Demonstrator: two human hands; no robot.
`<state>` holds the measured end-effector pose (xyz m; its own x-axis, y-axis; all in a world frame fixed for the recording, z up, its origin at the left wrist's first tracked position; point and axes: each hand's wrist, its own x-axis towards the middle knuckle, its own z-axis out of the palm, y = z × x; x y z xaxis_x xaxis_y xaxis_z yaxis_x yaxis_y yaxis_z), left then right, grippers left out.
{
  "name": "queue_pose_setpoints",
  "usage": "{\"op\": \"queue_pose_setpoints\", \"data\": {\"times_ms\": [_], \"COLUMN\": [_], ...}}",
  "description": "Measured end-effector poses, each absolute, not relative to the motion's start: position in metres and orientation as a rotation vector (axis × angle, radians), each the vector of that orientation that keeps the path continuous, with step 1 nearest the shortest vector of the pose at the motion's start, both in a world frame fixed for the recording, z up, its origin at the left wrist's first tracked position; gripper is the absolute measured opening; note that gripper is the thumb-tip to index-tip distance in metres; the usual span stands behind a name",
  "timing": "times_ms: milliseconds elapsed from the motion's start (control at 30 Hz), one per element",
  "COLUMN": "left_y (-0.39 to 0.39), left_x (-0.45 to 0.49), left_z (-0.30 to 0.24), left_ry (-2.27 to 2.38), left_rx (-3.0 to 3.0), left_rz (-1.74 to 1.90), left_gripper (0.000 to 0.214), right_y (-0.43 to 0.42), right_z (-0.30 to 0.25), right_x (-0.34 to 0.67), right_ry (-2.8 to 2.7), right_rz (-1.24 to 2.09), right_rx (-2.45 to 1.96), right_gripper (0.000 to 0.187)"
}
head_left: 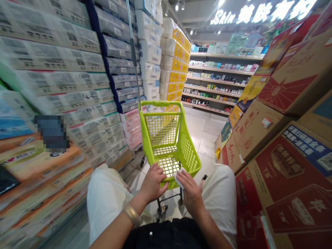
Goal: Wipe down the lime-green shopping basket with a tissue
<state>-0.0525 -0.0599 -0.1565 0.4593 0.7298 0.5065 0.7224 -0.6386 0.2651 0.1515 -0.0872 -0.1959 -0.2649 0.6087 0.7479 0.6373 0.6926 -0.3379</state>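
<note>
A small lime-green shopping cart [190, 152] with a plastic lattice basket stands between my knees, nothing visible inside it. My left hand [153, 180] is closed round the near rim of the basket, a gold bangle on that wrist. At the rim's near right corner, my right hand [188, 186] presses a folded white cloth or tissue [178, 178] against the green plastic. From the cart's far left corner rises a thin metal pole [133, 52] with a grey sleeve. The wheels show below the basket.
Tall stacks of wrapped paper packs [85, 83] line the left side. Printed cartons [261, 128] are piled close on the right. Tiled floor [204, 138] runs between them towards shelves [218, 71] of small boxes and bottles.
</note>
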Motion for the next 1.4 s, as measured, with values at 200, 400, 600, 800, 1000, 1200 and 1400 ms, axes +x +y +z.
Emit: {"op": "queue_pose_setpoints", "data": {"times_ms": [200, 400, 600, 800, 1000, 1200, 1400], "left_y": [-0.059, -0.059, -0.061, -0.059, -0.06, -0.068, -0.074], "left_x": [-0.051, -0.052, -0.051, -0.053, -0.054, -0.048, -0.052], "left_z": [-0.158, -0.157, -0.156, -0.156, -0.154, -0.154, -0.153], "left_ry": [1.323, 1.323, 1.326, 1.294, 1.231, 1.156, 1.046], "left_rx": [2.677, 2.68, 2.673, 2.642, 2.586, 2.602, 2.611], "left_rz": [0.958, 0.943, 0.957, 0.95, 0.922, 0.883, 0.866], "left_gripper": [0.007, 0.008, 0.007, 0.012, 0.03, 0.032, 0.032], "right_y": [-0.084, -0.088, -0.083, -0.088, -0.083, -0.094, -0.089], "right_z": [-0.199, -0.197, -0.204, -0.2, -0.206, -0.202, -0.21], "right_x": [0.163, 0.153, 0.17, 0.157, 0.181, 0.173, 0.209], "right_ry": [-1.805, -1.971, -1.743, -1.957, -1.751, -1.907, -1.685], "right_rz": [-0.094, -0.022, -0.109, -0.045, -0.115, -0.058, -0.127], "right_rx": [-1.08, -0.957, -1.123, -0.985, -1.128, -1.052, -1.152], "right_gripper": [0.053, 0.056, 0.052, 0.057, 0.05, 0.055, 0.046]}}
